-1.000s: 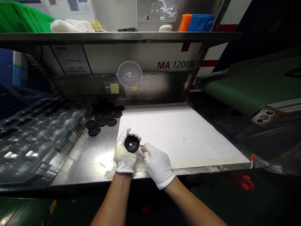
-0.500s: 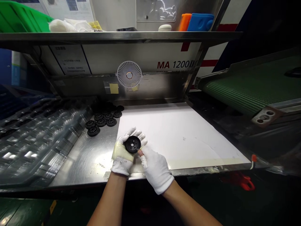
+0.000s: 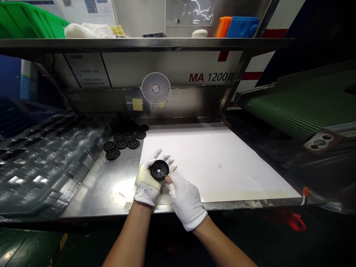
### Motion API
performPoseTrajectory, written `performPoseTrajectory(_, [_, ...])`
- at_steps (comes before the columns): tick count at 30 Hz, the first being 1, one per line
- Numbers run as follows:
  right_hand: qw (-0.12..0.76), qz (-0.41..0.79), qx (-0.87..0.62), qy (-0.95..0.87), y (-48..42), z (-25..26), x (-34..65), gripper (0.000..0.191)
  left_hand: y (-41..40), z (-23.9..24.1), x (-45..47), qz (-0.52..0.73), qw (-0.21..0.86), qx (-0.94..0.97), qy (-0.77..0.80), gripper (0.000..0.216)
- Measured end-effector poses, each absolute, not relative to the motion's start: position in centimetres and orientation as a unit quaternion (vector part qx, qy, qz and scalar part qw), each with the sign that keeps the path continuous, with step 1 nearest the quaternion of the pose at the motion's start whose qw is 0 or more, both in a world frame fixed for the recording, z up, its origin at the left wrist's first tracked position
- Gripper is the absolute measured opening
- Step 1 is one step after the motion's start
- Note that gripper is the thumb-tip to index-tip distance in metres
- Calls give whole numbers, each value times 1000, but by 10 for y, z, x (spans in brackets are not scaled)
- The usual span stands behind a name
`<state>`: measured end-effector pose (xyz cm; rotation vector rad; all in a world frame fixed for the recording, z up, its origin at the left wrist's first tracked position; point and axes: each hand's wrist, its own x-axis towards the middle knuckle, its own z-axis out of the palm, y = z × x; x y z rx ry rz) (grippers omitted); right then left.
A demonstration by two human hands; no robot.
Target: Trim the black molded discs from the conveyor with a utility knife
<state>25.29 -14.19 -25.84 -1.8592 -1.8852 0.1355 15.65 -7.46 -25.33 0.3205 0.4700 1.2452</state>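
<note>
A black round plastic part, like a small pulley with holes around its centre, rests in the palm of my left hand. That hand wears a white glove with a yellowish palm; its thumb and fingers stick out around the disc and support it. My right hand, in a white glove with a bare thumb tip, is closed in a pinch at the disc's lower right rim. A thin greyish tip shows at the pinch, too small to name. To the left, several similar black round parts lie grouped on the metal table.
Stacked clear plastic trays fill the table's left side. A white sheet covers its middle and right. Behind stands a small white fan beneath a metal shelf. A green conveyor belt is at the right.
The whole view has shifted slightly, so the scene sits a little further right. Both hands stay together at the black part, with its face tilted almost the same way.
</note>
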Motion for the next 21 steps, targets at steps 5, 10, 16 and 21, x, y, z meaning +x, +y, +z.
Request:
performPoseTrajectory(5, [222, 34, -698, -680, -141, -259, 257, 23, -71, -254, 160, 594, 771, 135, 184, 26])
performPoseTrajectory(10, [233, 48, -685, -689, -145, -258, 246, 25, -69, -254, 169, 665, 715, 118, 181, 20])
performPoseTrajectory(16, [246, 49, -683, -686, -141, -260, 254, 23, -74, -254, 156, 550, 795, 153, 204, 33])
performPoseTrajectory(21, [226, 30, -703, -673, -140, -262, 260, 25, -74, -249, 162, 586, 776, 98, 213, 16])
